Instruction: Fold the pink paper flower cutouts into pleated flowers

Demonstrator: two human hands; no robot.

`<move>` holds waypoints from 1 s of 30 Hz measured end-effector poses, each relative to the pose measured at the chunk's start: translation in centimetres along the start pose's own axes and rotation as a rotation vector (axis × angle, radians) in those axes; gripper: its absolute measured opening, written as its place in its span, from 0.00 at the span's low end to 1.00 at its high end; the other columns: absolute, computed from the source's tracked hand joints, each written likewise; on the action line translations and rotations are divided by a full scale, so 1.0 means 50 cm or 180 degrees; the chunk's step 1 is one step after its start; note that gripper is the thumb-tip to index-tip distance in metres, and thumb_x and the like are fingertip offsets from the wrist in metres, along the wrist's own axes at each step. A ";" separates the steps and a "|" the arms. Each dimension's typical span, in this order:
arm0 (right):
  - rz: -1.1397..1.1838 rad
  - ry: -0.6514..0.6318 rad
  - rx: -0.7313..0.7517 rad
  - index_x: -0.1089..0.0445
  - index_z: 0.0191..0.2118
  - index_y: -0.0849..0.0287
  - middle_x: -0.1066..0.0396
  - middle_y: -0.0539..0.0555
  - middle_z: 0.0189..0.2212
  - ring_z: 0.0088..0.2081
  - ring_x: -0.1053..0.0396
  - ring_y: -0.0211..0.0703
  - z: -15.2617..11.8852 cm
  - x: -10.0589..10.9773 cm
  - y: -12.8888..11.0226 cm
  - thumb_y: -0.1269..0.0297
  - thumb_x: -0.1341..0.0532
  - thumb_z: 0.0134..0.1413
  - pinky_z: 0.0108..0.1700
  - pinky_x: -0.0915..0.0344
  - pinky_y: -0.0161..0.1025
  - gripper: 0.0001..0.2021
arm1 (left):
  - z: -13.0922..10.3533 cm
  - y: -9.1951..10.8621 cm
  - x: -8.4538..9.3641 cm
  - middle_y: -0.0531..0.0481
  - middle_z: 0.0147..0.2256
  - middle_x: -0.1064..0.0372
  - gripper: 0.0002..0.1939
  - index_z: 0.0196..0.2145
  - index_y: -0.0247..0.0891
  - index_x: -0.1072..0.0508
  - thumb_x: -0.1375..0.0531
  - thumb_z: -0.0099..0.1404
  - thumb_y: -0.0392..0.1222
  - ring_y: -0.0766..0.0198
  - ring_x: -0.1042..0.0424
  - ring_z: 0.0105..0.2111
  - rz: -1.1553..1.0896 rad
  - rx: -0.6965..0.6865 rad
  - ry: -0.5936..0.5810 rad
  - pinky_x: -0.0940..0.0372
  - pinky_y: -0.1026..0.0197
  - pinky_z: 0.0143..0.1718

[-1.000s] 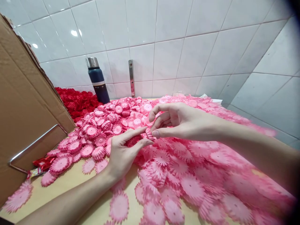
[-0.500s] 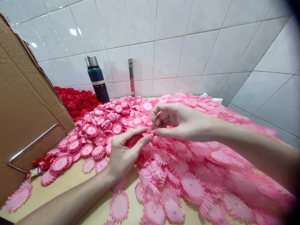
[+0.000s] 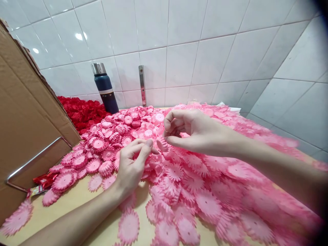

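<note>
My right hand (image 3: 193,131) hovers over the pile with curled fingers and its thumb near them. At its fingertips a small pink flower piece (image 3: 162,145) stands tilted, apparently pinched. To its left and slightly lower, my left hand (image 3: 132,164) has its thumb laid against the fingers; anything between them is hidden. The two hands are a short gap apart. Beneath and around both lie many pink scalloped flower pieces (image 3: 175,172), flat or ribbed, most with a small dark centre hole.
A blue bottle (image 3: 106,89) with a steel cap stands by the tiled wall, beside red flower pieces (image 3: 87,111). On the left is a cardboard box (image 3: 30,112) with a metal wire handle (image 3: 36,158). Red wrappers (image 3: 44,180) lie near it on the yellowish tabletop (image 3: 102,218).
The fingertips of both hands, which met before, are now apart. My left hand has drawn back left and its thumb has closed against the fingers. A pink piece now shows at my right fingertips.
</note>
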State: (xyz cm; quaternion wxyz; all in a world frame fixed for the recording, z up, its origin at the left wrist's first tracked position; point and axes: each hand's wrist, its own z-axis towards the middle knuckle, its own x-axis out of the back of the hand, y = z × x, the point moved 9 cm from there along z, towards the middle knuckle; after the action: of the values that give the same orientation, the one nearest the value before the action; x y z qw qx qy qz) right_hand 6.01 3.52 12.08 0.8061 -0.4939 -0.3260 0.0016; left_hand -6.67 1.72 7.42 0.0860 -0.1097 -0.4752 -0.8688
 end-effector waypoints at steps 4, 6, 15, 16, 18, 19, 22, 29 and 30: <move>-0.0184 0.0006 0.0132 0.39 0.31 0.60 0.34 0.49 0.27 0.28 0.34 0.34 -0.004 -0.008 -0.015 0.80 0.43 0.46 0.29 0.35 0.35 0.09 | 0.001 0.008 -0.005 0.51 0.29 0.29 0.11 0.26 0.38 0.24 0.40 0.63 0.43 0.66 0.30 0.31 0.0070 -0.0050 -0.0066 0.36 0.63 0.35; -0.0176 -0.0107 0.0162 0.39 0.31 0.59 0.34 0.49 0.27 0.28 0.35 0.34 -0.006 -0.017 -0.018 0.80 0.43 0.47 0.29 0.35 0.34 0.09 | 0.002 0.008 -0.011 0.51 0.30 0.28 0.08 0.28 0.38 0.25 0.40 0.63 0.42 0.65 0.30 0.31 0.0075 -0.0054 -0.0120 0.36 0.63 0.34; -0.0772 0.0015 0.0329 0.40 0.28 0.58 0.35 0.49 0.26 0.27 0.38 0.35 -0.008 -0.012 -0.025 0.80 0.44 0.44 0.28 0.38 0.37 0.09 | 0.001 0.006 -0.014 0.51 0.29 0.31 0.08 0.27 0.37 0.28 0.42 0.64 0.40 0.65 0.32 0.30 0.0199 -0.0089 -0.0127 0.37 0.64 0.33; -0.0890 0.0049 0.0371 0.40 0.28 0.58 0.35 0.49 0.26 0.27 0.38 0.36 -0.007 -0.009 -0.025 0.80 0.44 0.43 0.28 0.39 0.37 0.09 | 0.001 0.005 -0.012 0.51 0.29 0.31 0.08 0.27 0.37 0.28 0.42 0.64 0.40 0.66 0.32 0.30 0.0221 -0.0084 -0.0102 0.37 0.64 0.33; -0.1071 0.0128 0.0418 0.39 0.28 0.58 0.35 0.49 0.25 0.27 0.39 0.36 -0.007 0.001 -0.021 0.80 0.45 0.43 0.28 0.39 0.37 0.09 | 0.003 0.002 -0.006 0.51 0.28 0.32 0.08 0.28 0.37 0.29 0.42 0.64 0.40 0.66 0.33 0.30 0.0246 -0.0064 -0.0021 0.38 0.64 0.33; -0.1154 0.0202 0.0433 0.39 0.28 0.58 0.35 0.49 0.25 0.27 0.39 0.36 -0.006 0.009 -0.019 0.80 0.45 0.42 0.28 0.40 0.37 0.09 | 0.004 0.001 -0.003 0.52 0.28 0.32 0.08 0.28 0.37 0.29 0.42 0.64 0.39 0.66 0.33 0.30 0.0250 -0.0056 0.0034 0.38 0.64 0.33; -0.1368 0.0419 0.0441 0.39 0.27 0.58 0.34 0.49 0.24 0.26 0.39 0.37 -0.004 0.028 -0.011 0.79 0.45 0.42 0.27 0.41 0.38 0.09 | 0.005 0.001 0.002 0.52 0.27 0.33 0.08 0.27 0.37 0.30 0.42 0.64 0.39 0.67 0.34 0.29 0.0245 -0.0068 0.0149 0.39 0.65 0.32; -0.2259 0.0888 0.0298 0.37 0.28 0.58 0.33 0.53 0.24 0.25 0.37 0.40 -0.001 0.092 0.012 0.76 0.45 0.47 0.29 0.41 0.41 0.06 | -0.001 0.000 0.008 0.52 0.26 0.35 0.10 0.27 0.38 0.31 0.43 0.66 0.42 0.66 0.35 0.28 0.0219 -0.0035 0.0221 0.39 0.63 0.31; -0.2331 0.1009 0.0200 0.36 0.29 0.58 0.32 0.54 0.25 0.26 0.35 0.42 -0.002 0.112 0.017 0.74 0.44 0.48 0.31 0.40 0.42 0.05 | -0.001 0.002 0.009 0.52 0.26 0.35 0.10 0.27 0.38 0.31 0.43 0.66 0.42 0.66 0.35 0.28 0.0186 -0.0058 0.0230 0.39 0.63 0.31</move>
State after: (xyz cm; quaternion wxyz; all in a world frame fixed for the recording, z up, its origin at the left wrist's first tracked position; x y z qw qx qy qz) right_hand 10.74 5.69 14.31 0.8084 -0.3143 -0.3519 -0.3520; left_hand -7.08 1.59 7.59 0.1275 -0.0929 -0.4604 -0.8736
